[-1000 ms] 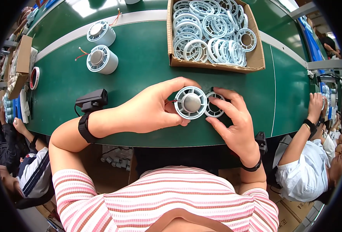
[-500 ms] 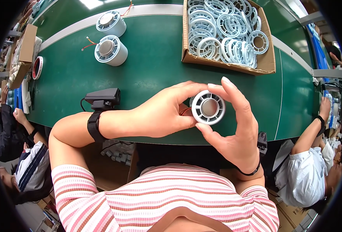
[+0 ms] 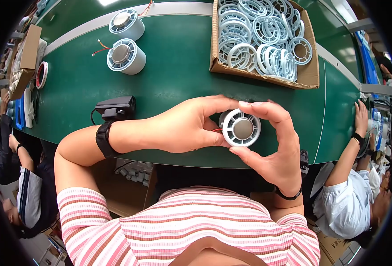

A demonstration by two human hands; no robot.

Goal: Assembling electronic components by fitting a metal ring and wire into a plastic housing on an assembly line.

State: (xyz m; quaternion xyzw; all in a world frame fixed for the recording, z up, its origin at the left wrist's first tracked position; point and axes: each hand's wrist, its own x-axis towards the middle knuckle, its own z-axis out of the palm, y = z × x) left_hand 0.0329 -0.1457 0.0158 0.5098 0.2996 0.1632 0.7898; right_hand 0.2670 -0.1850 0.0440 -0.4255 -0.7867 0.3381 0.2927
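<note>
Near the front edge of the green table, I hold a small round motor point(image 3: 243, 128) with a grey metal disc inside a white spoked ring point(image 3: 256, 134). My left hand point(image 3: 173, 128) grips its left side between thumb and fingers, and red wires point(image 3: 216, 130) show beside that thumb. Curved around the other side, my right hand point(image 3: 281, 144) has its fingertips on the ring's far edge and its thumb on the near edge. Whether the ring sits fully against the motor, I cannot tell. Part of the motor's body is hidden behind the ring and my left fingers.
A cardboard box point(image 3: 267, 79) full of pale blue spoked rings point(image 3: 267, 30) stands at the back right. Two white cylindrical units point(image 3: 135, 62) with wires stand at the back left. A black device point(image 3: 115, 106) lies beside my left wrist. Other people sit at both sides.
The motor and ring have shifted slightly right and nearer to me. My right fingers have bent closer onto the ring. On the right, a co-worker's hand has moved onto the table edge.
</note>
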